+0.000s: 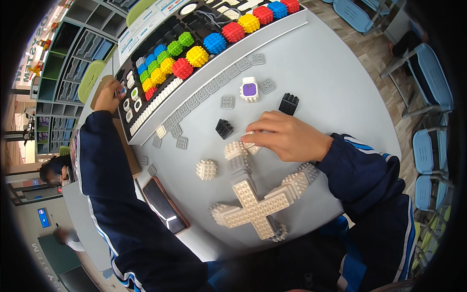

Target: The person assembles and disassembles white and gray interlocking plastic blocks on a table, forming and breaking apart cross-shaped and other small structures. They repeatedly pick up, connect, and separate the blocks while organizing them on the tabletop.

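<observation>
cross of pale studded plates (255,207) lies on the table (345,82) close to your body, studs up, with chunky blocks reaching out from its ends; your right hand (294,138) is beyond the cross, thumb and fingertips pinching a small pale piece (252,147), right by the white cube (235,150) that tips the cross's far limb; whether piece and cube touch, you can't tell from here; and over to the far left of the cross, your left hand (111,95) is at the end of the parts box (272,38), fingers curled, and whether they grip anything can't be told; that small piece looks light, stiff plastic, probably a bit slick, so hold it by its edges; the cross looks rigid in the plates but likelier to give where the limbs join, so steady it by the plates or the block nearest the join; a loose white cube (206,170) sits beyond the cross and to its left, two black blocks (224,129) (289,103) farther beyond, and a phone (165,205) lies left of the cross.
</observation>
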The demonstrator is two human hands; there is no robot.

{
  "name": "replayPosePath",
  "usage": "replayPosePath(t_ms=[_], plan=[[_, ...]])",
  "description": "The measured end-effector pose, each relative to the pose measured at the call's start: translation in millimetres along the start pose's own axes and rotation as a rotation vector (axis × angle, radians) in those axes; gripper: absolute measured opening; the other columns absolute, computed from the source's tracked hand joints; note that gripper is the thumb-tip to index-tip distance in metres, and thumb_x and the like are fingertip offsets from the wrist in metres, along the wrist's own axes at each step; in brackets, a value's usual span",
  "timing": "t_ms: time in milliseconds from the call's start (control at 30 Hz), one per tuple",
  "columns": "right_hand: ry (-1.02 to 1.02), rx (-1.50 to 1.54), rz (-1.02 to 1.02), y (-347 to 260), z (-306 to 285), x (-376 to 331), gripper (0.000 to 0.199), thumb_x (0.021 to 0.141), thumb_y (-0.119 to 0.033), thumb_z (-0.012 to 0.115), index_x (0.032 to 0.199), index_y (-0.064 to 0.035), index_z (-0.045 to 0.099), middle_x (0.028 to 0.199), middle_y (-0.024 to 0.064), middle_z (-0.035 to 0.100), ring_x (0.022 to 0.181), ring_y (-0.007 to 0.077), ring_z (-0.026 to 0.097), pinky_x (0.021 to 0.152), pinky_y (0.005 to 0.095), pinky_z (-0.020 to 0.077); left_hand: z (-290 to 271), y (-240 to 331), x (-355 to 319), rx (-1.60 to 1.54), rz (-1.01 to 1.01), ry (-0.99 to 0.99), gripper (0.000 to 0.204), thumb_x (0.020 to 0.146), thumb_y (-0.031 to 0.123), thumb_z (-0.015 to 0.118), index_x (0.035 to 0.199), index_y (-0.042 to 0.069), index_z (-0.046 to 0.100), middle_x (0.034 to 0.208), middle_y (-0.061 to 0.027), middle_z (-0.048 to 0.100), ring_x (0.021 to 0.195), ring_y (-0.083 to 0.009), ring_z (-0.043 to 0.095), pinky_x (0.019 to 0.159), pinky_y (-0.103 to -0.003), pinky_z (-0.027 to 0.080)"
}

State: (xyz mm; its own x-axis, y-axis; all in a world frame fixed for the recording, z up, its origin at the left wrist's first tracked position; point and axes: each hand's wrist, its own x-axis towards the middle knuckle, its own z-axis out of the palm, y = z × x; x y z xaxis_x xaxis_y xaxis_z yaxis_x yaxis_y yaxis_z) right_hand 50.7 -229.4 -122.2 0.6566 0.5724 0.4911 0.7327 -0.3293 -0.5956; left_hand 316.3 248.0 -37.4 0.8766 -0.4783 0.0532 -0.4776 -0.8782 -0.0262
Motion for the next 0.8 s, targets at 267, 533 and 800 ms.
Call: replayPosePath(t_ms=[267, 533, 800], plan=[[0.004, 0.01, 0.004, 1, 1, -1, 0.033, 0.077, 0.002, 0.062, 0.108, -0.0035, 0.069, 0.105, 0.0085, 0.065, 0.095, 0.0251, 0.058, 0.087, 0.0349, 0.0482, 6, 10, -6, 0.002, 0.018, 0.072, 0.021, 0.078, -0.003, 0.069, 0.094, -0.001, 0.055, 0.127, -0.0083, 0.053, 0.102, -0.0351, 0.06, 0.084, -0.042, 0.047], [0.003, -0.006, -0.014, 0, 1, 0, 0.033, 0.077, 0.002, 0.061, 0.108, -0.0033, 0.069, 0.105, 0.0088, 0.065, 0.095, 0.0256, 0.058, 0.088, 0.0352, 0.0481, -6, 1, -6, -0.054, -0.035, 0.084, 0.022, 0.08, -0.008, 0.065, 0.1, -0.002, 0.057, 0.135, -0.0053, 0.052, 0.091, -0.0264, 0.065, 0.079, -0.036, 0.052], [0.001, -0.009, -0.014, 0, 0, 0, 0.033, 0.077, 0.002, 0.061, 0.108, -0.0032, 0.069, 0.105, 0.0089, 0.065, 0.096, 0.0255, 0.059, 0.089, 0.0354, 0.0477, 4, -6, -12, -0.234, -0.08, 0.218, 0.016, 0.084, -0.007, 0.062, 0.099, -0.005, 0.059, 0.137, -0.0092, 0.05, 0.098, -0.0269, 0.064, 0.085, -0.035, 0.054]])
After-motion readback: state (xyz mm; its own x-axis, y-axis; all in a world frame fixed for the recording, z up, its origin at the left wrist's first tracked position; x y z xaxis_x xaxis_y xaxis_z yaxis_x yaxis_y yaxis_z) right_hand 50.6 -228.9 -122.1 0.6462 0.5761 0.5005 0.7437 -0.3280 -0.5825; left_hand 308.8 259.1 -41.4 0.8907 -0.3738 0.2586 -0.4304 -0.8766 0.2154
